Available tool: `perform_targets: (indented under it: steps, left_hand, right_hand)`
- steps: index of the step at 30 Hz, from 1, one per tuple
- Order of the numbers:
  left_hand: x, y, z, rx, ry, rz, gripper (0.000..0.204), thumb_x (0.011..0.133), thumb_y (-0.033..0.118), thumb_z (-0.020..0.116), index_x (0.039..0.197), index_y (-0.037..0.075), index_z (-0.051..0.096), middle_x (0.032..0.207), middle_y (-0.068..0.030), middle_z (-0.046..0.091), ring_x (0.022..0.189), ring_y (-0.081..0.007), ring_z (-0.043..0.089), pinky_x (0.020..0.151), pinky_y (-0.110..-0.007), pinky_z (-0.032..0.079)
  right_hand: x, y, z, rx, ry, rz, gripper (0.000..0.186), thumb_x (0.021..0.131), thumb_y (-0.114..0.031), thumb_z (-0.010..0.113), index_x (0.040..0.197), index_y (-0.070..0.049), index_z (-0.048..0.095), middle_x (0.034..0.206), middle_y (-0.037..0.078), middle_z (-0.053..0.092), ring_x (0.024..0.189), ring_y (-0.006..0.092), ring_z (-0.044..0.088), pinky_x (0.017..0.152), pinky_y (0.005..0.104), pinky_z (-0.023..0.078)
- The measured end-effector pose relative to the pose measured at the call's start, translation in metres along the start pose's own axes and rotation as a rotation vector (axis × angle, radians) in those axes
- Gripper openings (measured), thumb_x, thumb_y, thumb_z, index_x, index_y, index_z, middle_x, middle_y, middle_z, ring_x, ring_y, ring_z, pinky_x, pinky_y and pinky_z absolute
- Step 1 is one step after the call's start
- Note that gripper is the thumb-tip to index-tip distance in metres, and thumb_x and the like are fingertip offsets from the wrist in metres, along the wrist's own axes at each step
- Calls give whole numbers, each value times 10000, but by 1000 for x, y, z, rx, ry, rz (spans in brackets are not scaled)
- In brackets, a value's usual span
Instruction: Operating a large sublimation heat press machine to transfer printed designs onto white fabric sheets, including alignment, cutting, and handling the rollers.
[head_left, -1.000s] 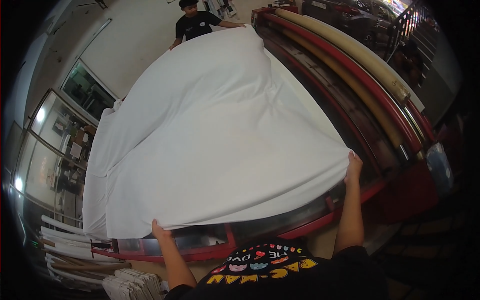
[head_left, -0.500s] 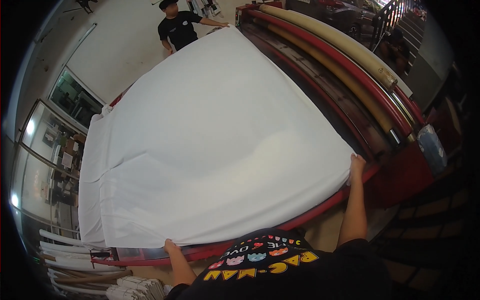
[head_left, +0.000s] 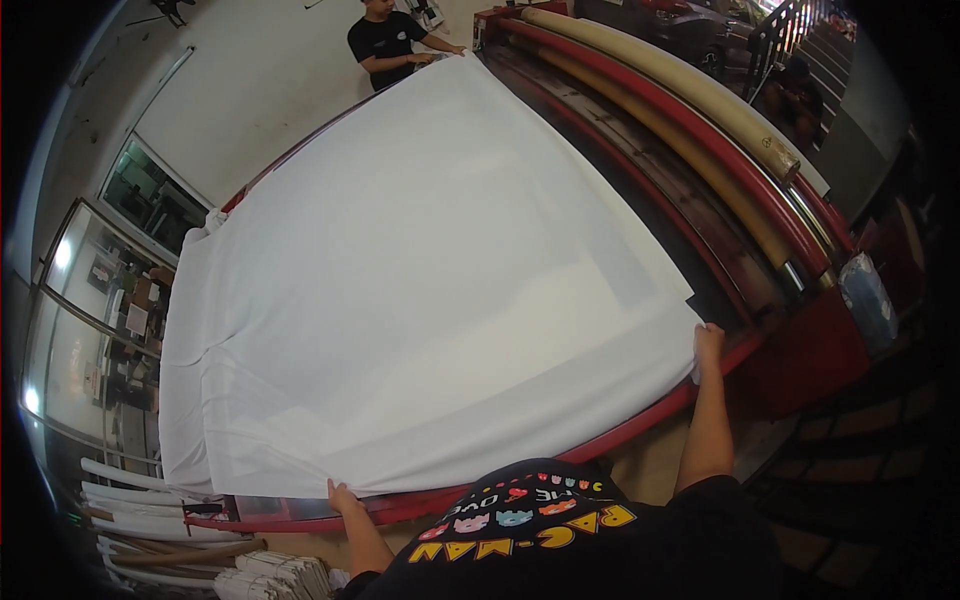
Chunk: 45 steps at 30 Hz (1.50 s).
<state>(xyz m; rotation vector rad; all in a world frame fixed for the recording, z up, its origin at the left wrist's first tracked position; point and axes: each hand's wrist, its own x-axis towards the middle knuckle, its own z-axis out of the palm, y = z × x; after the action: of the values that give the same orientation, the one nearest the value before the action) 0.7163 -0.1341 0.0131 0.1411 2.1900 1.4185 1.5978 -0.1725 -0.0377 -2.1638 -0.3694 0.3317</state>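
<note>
A large sheet of white fabric (head_left: 420, 260) lies spread over a long red-framed machine table (head_left: 600, 440), with creases toward its left side. My left hand (head_left: 343, 495) pinches the fabric's near edge, low in the picture. Farther right, my right hand (head_left: 709, 343) grips the near right corner, and a bit of cloth hangs below the fist. At the far side a co-worker in a black shirt (head_left: 385, 45) has one hand (head_left: 455, 50) on the far right corner of the fabric. A dark strip shows just beside the cloth's right edge near my right hand.
Along the right run a red roller (head_left: 680, 115) and a beige roll (head_left: 680, 85). A plastic-wrapped bundle (head_left: 868, 295) sits at the machine's near right end. White tubes (head_left: 130, 500) and folded stacks (head_left: 270, 580) lie at lower left. Another person (head_left: 795, 95) sits at upper right.
The fabric has settled flatter onto the table. My right hand has lowered slightly with its corner. The co-worker has moved right, bringing the other hand up near the cloth's far edge.
</note>
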Motion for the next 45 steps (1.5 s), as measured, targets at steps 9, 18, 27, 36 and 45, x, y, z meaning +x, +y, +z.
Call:
perform_targets:
  steps: [9, 18, 27, 36, 45]
  left_hand:
    - [4, -5, 1, 40, -45, -15, 539, 819, -33, 567, 1333, 131, 593, 1159, -122, 617, 1007, -275, 587, 907, -451, 468]
    - [-18, 9, 4, 263, -130, 183, 535, 835, 32, 628, 1365, 65, 555, 963, -56, 634, 788, -151, 522, 752, -344, 465]
    - [-17, 11, 3, 263, -120, 312, 546, 852, 117, 645, 1381, 48, 531, 908, -56, 644, 770, -133, 543, 718, -314, 467]
    - [-48, 24, 13, 382, -164, 2, 417, 934, 408, 589, 836, 4, 618, 658, -56, 525, 466, -188, 525, 388, -277, 443]
    - [-49, 31, 3, 339, -158, 35, 446, 942, 426, 580, 819, -1, 625, 619, -62, 532, 484, -197, 534, 407, -304, 456]
  right_hand:
    - [1, -10, -6, 7, 1, -34, 199, 791, -139, 629, 680, 26, 645, 584, 75, 586, 570, 151, 562, 560, 340, 439]
    - [6, -29, -11, 42, 7, -23, 203, 766, -170, 668, 775, 28, 711, 617, 90, 622, 614, 162, 581, 590, 340, 456]
    - [26, -16, -7, 1, -218, 97, 239, 746, -190, 724, 684, 11, 612, 648, 98, 603, 597, 162, 550, 596, 343, 451]
    - [-2, -66, 21, -411, -167, -144, 374, 760, -283, 724, 1006, -6, 667, 1037, 213, 684, 996, 370, 657, 862, 436, 525]
    - [8, -85, 51, -382, -153, -225, 359, 760, -181, 712, 1053, 16, 644, 1007, 206, 696, 975, 365, 667, 875, 407, 527]
